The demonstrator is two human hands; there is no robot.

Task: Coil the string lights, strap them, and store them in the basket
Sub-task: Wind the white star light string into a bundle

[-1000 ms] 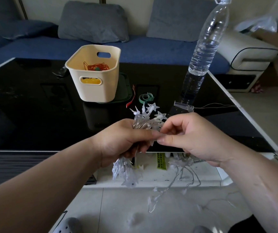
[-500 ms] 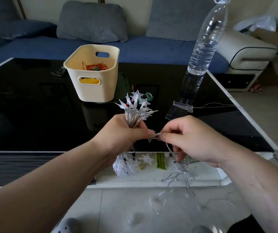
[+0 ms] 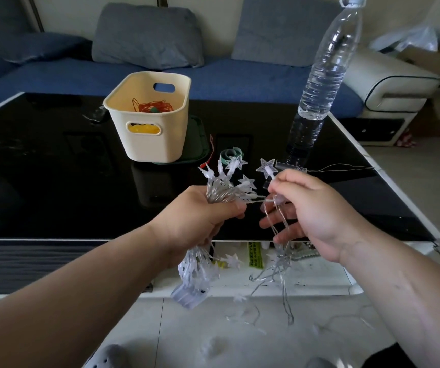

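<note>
**String lights half gathered, held over the bench edge**

My left hand (image 3: 200, 216) is a closed fist round the gathered string lights (image 3: 222, 183) at centre frame. Clear stars fan up out of the fist and more hang in a clump below it. My right hand (image 3: 311, 211), just beside it, pinches the stem of one star (image 3: 266, 167) between thumb and forefinger. The other fingers are spread loose, with wire running through them. The uncoiled wire trails down from that hand to the floor (image 3: 160, 328) at lower centre.

The cream basket (image 3: 155, 144) stands on the black bench (image 3: 54, 181), above centre and well apart from the hands. An orange wire tangle (image 3: 152, 107) lies inside it. A green strap roll (image 3: 226, 153) lies on the bench just beyond the upper stars. A clear water bottle (image 3: 325, 75) stands at upper right.
</note>
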